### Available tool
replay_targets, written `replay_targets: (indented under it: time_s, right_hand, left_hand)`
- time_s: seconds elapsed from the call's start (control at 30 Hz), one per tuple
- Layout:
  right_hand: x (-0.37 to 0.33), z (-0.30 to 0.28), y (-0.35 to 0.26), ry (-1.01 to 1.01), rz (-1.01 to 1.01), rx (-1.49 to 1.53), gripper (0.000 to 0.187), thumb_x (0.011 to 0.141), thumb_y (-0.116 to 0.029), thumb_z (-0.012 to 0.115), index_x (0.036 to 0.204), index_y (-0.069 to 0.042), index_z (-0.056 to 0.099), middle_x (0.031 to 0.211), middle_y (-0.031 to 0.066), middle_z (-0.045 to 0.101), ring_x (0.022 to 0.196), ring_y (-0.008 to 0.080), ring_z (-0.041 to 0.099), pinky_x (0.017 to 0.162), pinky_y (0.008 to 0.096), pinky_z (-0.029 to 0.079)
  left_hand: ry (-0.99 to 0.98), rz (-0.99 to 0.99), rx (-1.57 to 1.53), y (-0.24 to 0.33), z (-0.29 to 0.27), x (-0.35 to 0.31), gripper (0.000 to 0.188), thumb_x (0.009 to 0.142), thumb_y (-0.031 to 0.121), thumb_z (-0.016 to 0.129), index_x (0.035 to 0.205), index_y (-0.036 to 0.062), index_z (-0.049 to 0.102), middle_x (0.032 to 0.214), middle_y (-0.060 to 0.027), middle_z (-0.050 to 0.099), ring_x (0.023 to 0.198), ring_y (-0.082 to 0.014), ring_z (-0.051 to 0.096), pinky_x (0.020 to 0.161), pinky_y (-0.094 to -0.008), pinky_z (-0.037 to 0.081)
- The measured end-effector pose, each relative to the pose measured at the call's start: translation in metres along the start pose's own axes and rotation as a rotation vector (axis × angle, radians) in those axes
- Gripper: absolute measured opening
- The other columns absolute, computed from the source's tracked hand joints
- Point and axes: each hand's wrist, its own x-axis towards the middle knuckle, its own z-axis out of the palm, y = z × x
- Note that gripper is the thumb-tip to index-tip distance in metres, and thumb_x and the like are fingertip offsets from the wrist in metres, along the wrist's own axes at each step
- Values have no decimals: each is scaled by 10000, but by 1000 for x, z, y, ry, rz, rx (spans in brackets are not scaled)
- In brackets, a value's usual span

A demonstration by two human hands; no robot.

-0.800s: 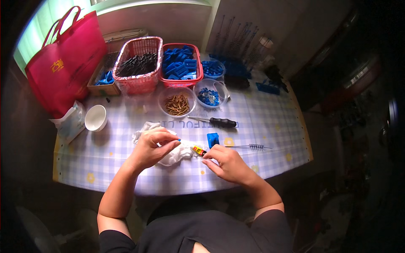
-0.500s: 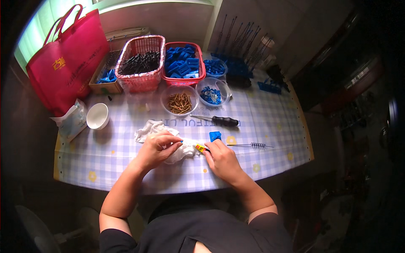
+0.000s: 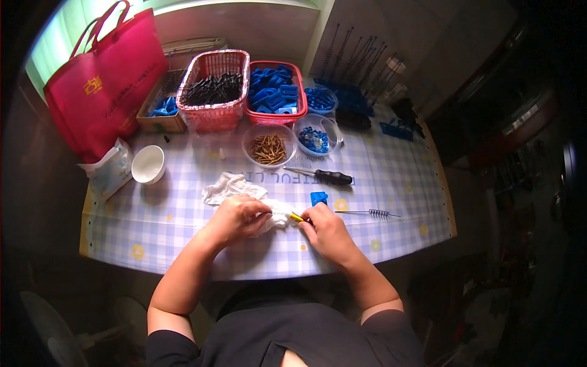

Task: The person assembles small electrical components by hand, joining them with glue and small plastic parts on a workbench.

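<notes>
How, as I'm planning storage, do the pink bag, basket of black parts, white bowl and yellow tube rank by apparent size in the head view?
1. Pink bag
2. Basket
3. White bowl
4. Yellow tube, partly covered by the right hand

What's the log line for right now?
Left hand: pinching small blue piece | Right hand: gripping yellow tube | Nearby: crumpled white cloth, black-handled screwdriver
</notes>
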Motion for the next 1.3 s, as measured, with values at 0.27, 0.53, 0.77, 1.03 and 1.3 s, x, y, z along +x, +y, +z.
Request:
replay_targets:
  time_s: [0.27,0.53,0.77,1.03,1.3]
  right_hand:
    - [-3,-14,8,-14,51,215,119,817,-53,663,913,3,620,841,157,617,749,319,611,670,377,487]
    - [-5,-24,5,-77,132,258,120,817,-63,658,900,20,637,831,161,638,765,298,625,681,362,486]
    - [-11,-25,9,-88,126,239,126,809,-67,660,894,22,631,824,162,636,762,297,622,681,359,486]
    - [-14,-25,9,-68,148,271,129,810,-63,657,902,23,631,829,160,638,761,291,626,687,353,489]
    - [-17,-26,9,-61,159,287,126,811,-67,655,904,16,641,826,151,645,756,271,632,687,342,491]
  left_hand:
    - [-26,-110,2,10,-3,2,104,763,105,703,846,42,708,713,-129,657,673,-286,633,631,-372,513]
    - [-24,-118,14,8,-2,1,108,766,110,697,849,40,706,709,-134,656,666,-295,635,633,-377,514]
    - [-38,-108,21,8,-1,1,106,768,104,683,847,37,705,726,-139,662,682,-303,638,652,-384,516]
    - [-40,-79,45,7,0,1,109,757,92,681,846,33,703,724,-148,660,690,-313,644,654,-386,522]
    - [-19,-47,41,7,1,1,101,750,82,680,833,28,700,717,-148,657,687,-314,643,645,-392,519]
